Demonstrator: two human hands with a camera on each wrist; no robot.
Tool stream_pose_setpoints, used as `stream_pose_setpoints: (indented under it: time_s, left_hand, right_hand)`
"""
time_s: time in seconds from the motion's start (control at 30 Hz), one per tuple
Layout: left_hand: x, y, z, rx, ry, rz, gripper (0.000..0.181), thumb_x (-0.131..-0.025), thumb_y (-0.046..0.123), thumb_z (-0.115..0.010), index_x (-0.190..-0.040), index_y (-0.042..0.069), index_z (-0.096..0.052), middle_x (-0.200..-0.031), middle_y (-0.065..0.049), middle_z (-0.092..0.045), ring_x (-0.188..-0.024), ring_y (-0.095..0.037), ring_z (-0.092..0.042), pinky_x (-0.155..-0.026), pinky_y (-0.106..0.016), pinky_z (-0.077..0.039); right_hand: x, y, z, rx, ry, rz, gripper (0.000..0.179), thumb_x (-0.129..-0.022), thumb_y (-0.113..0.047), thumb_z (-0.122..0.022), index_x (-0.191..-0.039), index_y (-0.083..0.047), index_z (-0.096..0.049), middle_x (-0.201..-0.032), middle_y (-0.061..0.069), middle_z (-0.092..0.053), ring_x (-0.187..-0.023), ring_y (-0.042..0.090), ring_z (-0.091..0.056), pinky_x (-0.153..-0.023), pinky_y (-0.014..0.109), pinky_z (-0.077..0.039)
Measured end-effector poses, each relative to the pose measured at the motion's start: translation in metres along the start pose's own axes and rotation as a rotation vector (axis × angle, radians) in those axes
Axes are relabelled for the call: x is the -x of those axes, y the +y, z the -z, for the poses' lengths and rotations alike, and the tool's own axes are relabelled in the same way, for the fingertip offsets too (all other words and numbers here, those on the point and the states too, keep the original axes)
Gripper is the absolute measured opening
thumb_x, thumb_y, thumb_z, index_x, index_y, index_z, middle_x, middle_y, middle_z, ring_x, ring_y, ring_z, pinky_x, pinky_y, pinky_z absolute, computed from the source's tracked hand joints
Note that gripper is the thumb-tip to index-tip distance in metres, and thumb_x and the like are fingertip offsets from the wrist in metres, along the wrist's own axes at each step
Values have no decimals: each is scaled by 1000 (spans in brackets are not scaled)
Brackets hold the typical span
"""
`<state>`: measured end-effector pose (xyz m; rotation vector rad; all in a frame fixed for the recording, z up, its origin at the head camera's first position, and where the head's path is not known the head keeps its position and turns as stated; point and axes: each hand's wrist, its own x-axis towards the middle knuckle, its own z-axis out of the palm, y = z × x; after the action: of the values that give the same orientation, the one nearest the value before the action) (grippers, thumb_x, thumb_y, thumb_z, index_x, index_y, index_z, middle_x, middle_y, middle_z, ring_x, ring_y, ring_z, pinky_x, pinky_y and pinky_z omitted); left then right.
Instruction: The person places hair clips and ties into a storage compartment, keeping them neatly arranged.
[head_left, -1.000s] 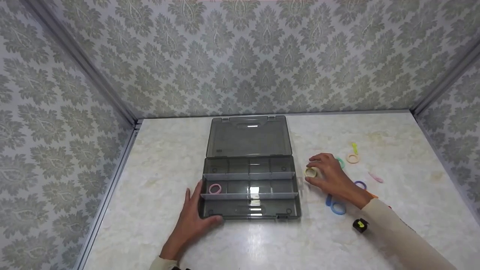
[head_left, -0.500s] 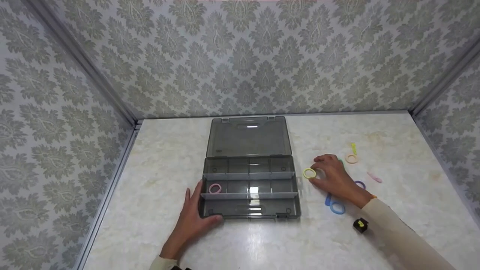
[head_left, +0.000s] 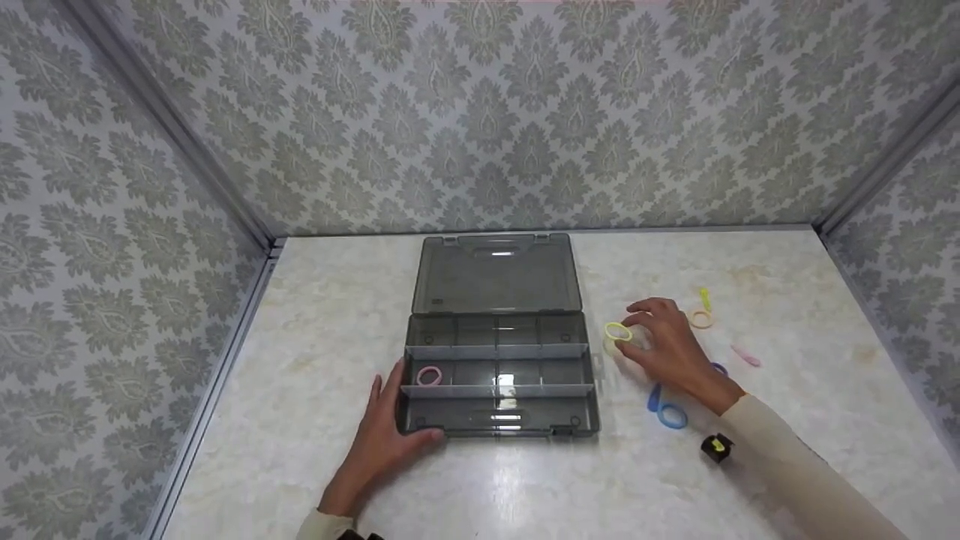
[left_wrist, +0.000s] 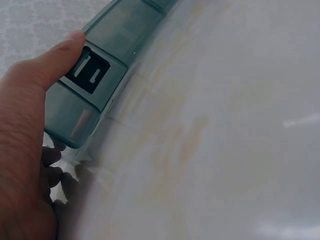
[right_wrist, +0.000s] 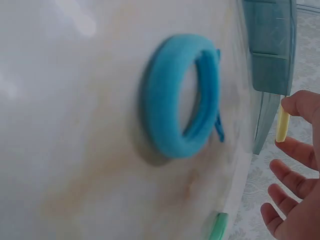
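Note:
A grey see-through divided box [head_left: 499, 412] lies with its lid folded back; a pink hair tie [head_left: 430, 376] is in the left end of its middle row. My left hand [head_left: 390, 431] rests at the box's front left corner, fingers along the side and thumb against the front wall. In the left wrist view, the thumb lies beside a dark latch [left_wrist: 90, 70]. Right of the box, my right hand [head_left: 664, 346] pinches a yellow hair tie [head_left: 618, 323] between thumb and index finger, the other fingers spread in the right wrist view.
To the right lie a blue hair tie [head_left: 673, 415], a blue clip [head_left: 655, 398], a peach hair tie [head_left: 702, 319], a yellow clip [head_left: 705, 298] and a pink clip [head_left: 746, 355]. A small black item with yellow on it [head_left: 717, 448] sits by the right sleeve. Patterned walls enclose the table.
My right hand has raised the yellow hair tie slightly and tilted it, staying right of the box. My left hand has kept its place at the corner.

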<state>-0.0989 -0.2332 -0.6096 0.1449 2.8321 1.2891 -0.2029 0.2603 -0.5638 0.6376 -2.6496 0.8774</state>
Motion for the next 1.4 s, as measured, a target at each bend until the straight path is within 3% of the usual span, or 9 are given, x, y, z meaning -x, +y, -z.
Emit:
stream_pose_setpoints:
  time_s: [0.2, 0.43, 0.57, 1.07, 1.4]
  left_hand:
    - [1, -1, 0, 27, 5, -20, 131, -80, 55, -97, -178, 20, -18, -180, -20, -28, -165, -57, -10, -127, -78, -23]
    - [2, 0, 0, 17, 0, 14, 132, -80, 58, -97, -178, 22, -17, -182, -17, -24, -166, -55, -9, -127, -79, -22]
    - [1, 0, 0, -6, -2, -2, 133, -80, 58, -96, -178, 18, -16, -182, -18, -24, -165, -58, -9, -127, -79, -22]
    - [3, 0, 0, 2, 6, -2, 131, -80, 58, -97, -178, 21, -18, -182, -17, -24, -165, -57, -10, -125, -80, -23]
    - [3, 2, 1, 9, 2, 1, 132, -80, 58, -97, -178, 20, -17, -182, -17, -24, -166, -56, -9, -127, -79, -22]
  right_hand:
    - [-7, -13, 0, -28, 17, 42, 28, -89, -15, -94, -110, -1, -80, -131, 21, -68, -129, 45, -54, -111, 67, -41]
    - [-20, -32, -7, -46, -22, 58, 27, -90, -17, -93, -109, -2, -80, -133, 20, -68, -131, 44, -53, -112, 67, -39]
    - [-26, -40, -11, -70, -31, 88, 26, -90, -18, -94, -108, -3, -81, -133, 20, -68, -130, 44, -54, -111, 69, -39]
    - [-40, -65, -30, -71, -113, 160, 27, -92, -21, -93, -107, -3, -81, -132, 20, -67, -131, 42, -55, -113, 67, -42]
    - [-49, -82, -44, -70, -140, 259, 27, -91, -20, -93, -108, -3, -80, -132, 20, -69, -123, 39, -58, -106, 66, -47]
